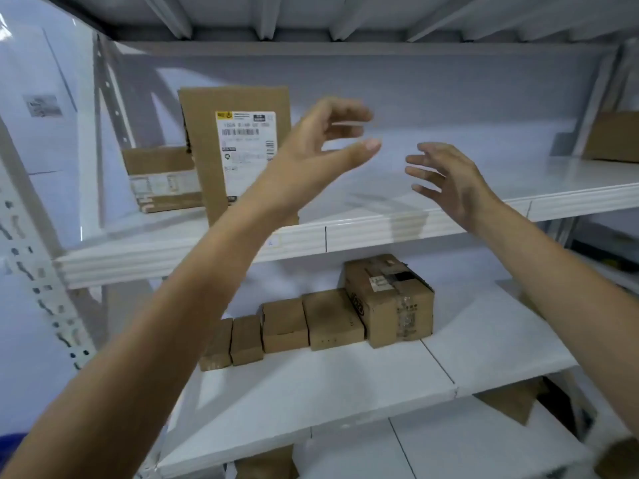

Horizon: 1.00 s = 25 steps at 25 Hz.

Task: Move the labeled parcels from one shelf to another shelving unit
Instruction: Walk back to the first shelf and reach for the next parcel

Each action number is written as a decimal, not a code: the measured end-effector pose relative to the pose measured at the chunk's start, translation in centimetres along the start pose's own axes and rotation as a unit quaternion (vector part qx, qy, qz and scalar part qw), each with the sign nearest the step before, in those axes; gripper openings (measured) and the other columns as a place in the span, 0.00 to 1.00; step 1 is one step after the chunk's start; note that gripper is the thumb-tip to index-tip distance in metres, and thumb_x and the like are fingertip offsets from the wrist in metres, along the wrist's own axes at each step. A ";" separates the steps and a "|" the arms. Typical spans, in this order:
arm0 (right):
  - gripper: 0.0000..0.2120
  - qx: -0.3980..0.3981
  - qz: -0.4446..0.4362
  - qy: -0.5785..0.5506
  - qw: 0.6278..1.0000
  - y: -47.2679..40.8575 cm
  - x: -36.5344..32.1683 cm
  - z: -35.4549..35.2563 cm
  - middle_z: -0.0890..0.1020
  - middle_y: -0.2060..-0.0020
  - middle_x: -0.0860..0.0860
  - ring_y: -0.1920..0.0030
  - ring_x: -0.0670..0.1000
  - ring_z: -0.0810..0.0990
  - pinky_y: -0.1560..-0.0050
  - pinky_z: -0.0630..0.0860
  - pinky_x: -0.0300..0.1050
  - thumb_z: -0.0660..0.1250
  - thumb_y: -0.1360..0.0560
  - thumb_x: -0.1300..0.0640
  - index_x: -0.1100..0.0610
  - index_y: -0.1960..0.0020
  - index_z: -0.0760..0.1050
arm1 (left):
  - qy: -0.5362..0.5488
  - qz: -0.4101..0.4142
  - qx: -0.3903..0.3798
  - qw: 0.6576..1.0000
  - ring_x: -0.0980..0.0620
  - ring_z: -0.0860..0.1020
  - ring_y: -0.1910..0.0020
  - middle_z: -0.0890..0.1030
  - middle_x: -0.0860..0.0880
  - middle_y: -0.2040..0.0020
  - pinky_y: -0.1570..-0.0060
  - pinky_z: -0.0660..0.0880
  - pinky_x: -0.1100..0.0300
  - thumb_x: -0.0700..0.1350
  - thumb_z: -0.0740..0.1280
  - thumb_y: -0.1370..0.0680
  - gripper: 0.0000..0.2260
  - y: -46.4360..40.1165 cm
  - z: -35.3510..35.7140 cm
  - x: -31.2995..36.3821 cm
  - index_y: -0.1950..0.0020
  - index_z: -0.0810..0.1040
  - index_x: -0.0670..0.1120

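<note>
A tall cardboard parcel (pixel 238 150) with a white shipping label stands upright on the upper white shelf (pixel 380 226). Behind it to the left lies a lower labelled box (pixel 162 178). My left hand (pixel 318 150) hovers just right of the tall parcel, fingers spread and curled, holding nothing. My right hand (pixel 446 178) is raised further right over the bare shelf, fingers apart and empty. Both hands are blurred by motion. On the shelf below sits a row of several small cardboard boxes (pixel 287 326) ending in a bigger taped box (pixel 390 299).
A perforated white upright (pixel 38 281) frames the unit on the left. Another cardboard box (pixel 612 136) sits at the far right of the upper shelf. More cardboard (pixel 511 399) lies on lower levels. The shelf above hangs close overhead.
</note>
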State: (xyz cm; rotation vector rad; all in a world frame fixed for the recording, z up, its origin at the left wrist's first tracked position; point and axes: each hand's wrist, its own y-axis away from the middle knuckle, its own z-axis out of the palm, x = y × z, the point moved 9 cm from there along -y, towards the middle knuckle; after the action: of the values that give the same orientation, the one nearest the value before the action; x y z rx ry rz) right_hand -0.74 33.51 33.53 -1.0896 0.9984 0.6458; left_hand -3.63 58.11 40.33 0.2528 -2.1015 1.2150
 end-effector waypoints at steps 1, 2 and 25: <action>0.06 0.021 0.009 0.002 1.000 0.8 0.0 -2.2 0.84 0.46 0.51 0.45 0.51 0.83 0.40 0.77 0.50 0.67 0.21 0.51 0.51 0.45 0.77 | 0.018 -0.023 -0.023 0.999 0.52 0.78 0.38 0.79 0.49 0.36 0.38 0.76 0.58 0.53 0.72 0.29 0.18 -0.5 3.4 -1.5 0.42 0.75 0.51; 0.08 0.043 0.018 0.004 0.999 1.8 0.1 -4.2 0.84 0.47 0.51 0.46 0.51 0.83 0.42 0.78 0.48 0.68 0.22 0.50 0.51 0.45 0.77 | 0.033 -0.049 -0.041 0.997 0.51 0.78 0.37 0.79 0.48 0.35 0.37 0.76 0.57 0.53 0.72 0.29 0.18 -0.9 6.5 -3.2 0.42 0.74 0.50; 0.23 0.301 0.205 0.128 0.922 22.8 6.9 -45.4 0.80 0.39 0.54 0.41 0.53 0.79 0.47 0.75 0.45 0.65 0.20 0.45 0.56 0.29 0.72 | 0.152 -0.321 -0.251 0.900 0.45 0.75 0.33 0.75 0.44 0.32 0.44 0.73 0.57 0.48 0.69 0.20 0.19 -1.1 53.8 -19.1 0.31 0.73 0.44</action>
State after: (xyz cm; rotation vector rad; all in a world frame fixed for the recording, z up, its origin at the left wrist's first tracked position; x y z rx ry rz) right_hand -32.07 -0.97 12.10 -0.4207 1.5515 0.4770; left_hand -13.86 10.12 11.13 0.4387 -1.7613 0.2835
